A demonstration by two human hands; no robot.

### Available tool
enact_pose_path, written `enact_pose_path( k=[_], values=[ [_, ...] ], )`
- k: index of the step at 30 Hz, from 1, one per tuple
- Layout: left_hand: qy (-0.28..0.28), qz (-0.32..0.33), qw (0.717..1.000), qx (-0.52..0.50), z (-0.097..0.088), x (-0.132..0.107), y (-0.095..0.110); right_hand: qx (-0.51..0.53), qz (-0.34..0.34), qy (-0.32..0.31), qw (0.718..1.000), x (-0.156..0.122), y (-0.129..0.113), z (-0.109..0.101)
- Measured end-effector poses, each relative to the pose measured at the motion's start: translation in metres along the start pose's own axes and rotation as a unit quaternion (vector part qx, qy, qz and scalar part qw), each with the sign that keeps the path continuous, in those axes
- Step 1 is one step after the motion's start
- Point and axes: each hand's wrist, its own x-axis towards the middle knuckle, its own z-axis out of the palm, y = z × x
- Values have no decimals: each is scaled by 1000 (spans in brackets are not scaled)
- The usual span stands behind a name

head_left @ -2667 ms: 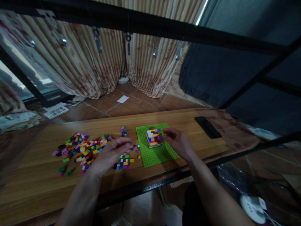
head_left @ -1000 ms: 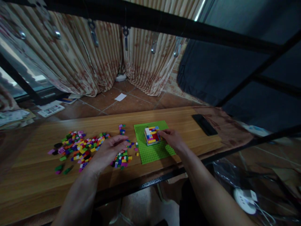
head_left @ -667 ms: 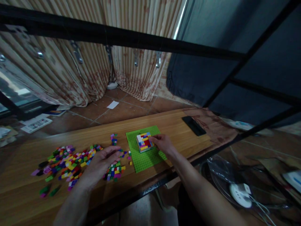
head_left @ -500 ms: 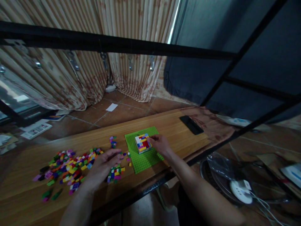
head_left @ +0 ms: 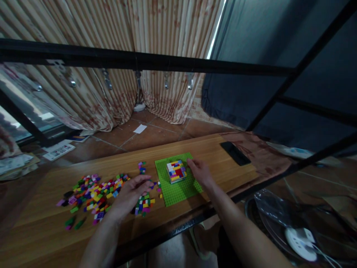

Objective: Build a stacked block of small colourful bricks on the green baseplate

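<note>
A small block build of coloured toy bricks [head_left: 176,171], white, yellow, blue and red on top, stands on the green baseplate [head_left: 174,195]. Just right of the build, over the plate's right side, is my right hand [head_left: 201,173], apart from the bricks. Its fingers are curled together, and whatever may be between them is hidden. My left hand [head_left: 134,191] hovers left of the plate with fingers stretched out and loosely apart, seemingly holding nothing. Beneath and beside it lies a small group of loose bricks [head_left: 144,204], partly covered by the hand.
A large pile of mixed bricks [head_left: 96,193] spreads over the left of the wooden table [head_left: 134,234]. A black phone-like slab [head_left: 235,153] lies at the right. A dark metal bar [head_left: 167,62] crosses beyond the table. A white power strip [head_left: 301,243] sits lower right.
My right hand has drawn back to the right, off the top of the brick build. My left hand stays by the loose bricks. The whole view has shifted slightly.
</note>
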Motion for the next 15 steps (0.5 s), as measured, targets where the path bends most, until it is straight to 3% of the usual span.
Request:
enact_pose_path(
  k=[2, 8, 15],
  values=[
    [5, 2, 1000, -6, -3, 0, 1, -28, -33, 12, 999, -3, -4, -3],
    [46, 4, 998, -51, -14, -4, 4, -103, -108, -118, 982, -20, -3, -3],
    [82, 24, 993, -83, -25, -9, 7, -240, -134, -118, 954, -12, 3, -8]
  ],
)
